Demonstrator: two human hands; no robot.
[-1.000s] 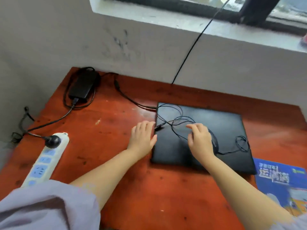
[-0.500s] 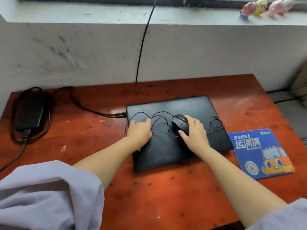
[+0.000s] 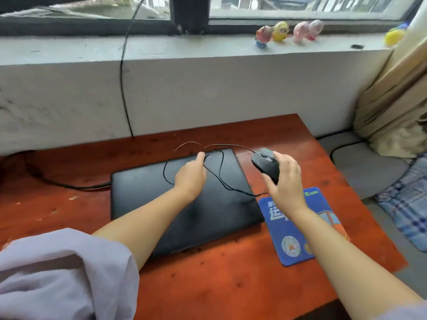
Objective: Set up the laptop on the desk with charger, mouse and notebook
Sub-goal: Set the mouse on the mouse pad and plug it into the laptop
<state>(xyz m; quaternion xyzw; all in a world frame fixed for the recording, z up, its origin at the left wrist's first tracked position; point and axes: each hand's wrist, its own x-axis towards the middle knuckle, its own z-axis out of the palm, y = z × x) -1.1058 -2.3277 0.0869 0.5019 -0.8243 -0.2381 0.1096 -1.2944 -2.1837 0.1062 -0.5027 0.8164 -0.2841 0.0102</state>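
Note:
A closed black laptop [image 3: 208, 209] lies flat on the red-brown desk [image 3: 219, 280]. My right hand [image 3: 285, 181] grips a black wired mouse [image 3: 265, 163] and holds it in the air to the right of the laptop, above the far end of a blue mouse pad [image 3: 293, 241]. My left hand [image 3: 190, 175] hovers over the laptop lid, pinching the mouse's thin black cable [image 3: 221, 174], which loops across the lid. The charger cable [image 3: 76, 187] meets the laptop's left side. The charger brick and a notebook are out of view.
A grey window ledge [image 3: 184, 48] behind the desk carries several small toy figures [image 3: 280, 31]. A black wire [image 3: 122, 88] runs down the wall. The desk's right edge drops to a grey floor with a plaid cloth [image 3: 406, 204] and a beige curtain [image 3: 397, 100].
My right hand has lifted the mouse off the laptop lid and carried it right, over the mouse pad. My left hand has picked up the mouse cable. The view has swung right.

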